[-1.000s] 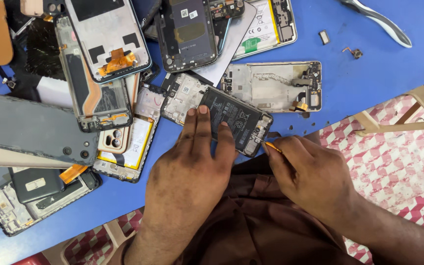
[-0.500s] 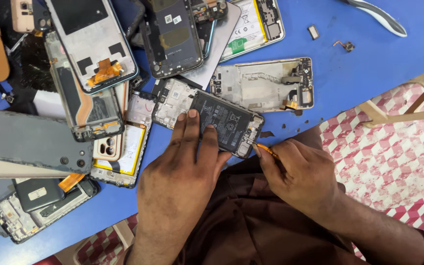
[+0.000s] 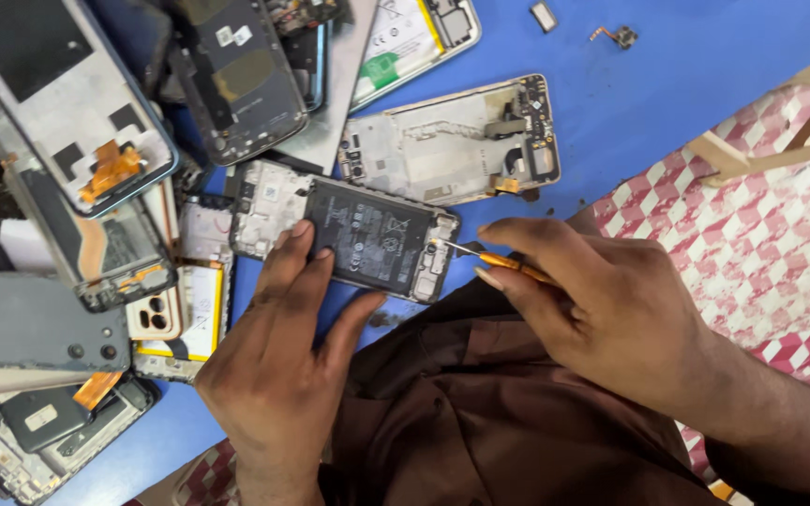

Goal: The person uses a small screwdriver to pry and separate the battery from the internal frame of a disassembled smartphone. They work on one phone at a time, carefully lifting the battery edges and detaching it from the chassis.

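An opened phone (image 3: 344, 232) with a black battery lies at the near edge of the blue table (image 3: 696, 84). My left hand (image 3: 278, 361) presses its fingertips flat on the battery and holds the phone down. My right hand (image 3: 602, 305) grips a thin orange-handled screwdriver (image 3: 494, 258). Its metal tip touches the phone's right end, near the small circuit board.
Several stripped phone frames, back covers and screens are piled on the left and far side, among them a silver frame (image 3: 452, 141) just behind the opened phone. Small loose parts (image 3: 621, 36) lie at the far right. A pink checked floor (image 3: 761, 244) shows beyond the table's edge.
The view has shifted a little. My right hand brought the screwdriver tip up onto the phone's right end. My left hand stays on the battery.
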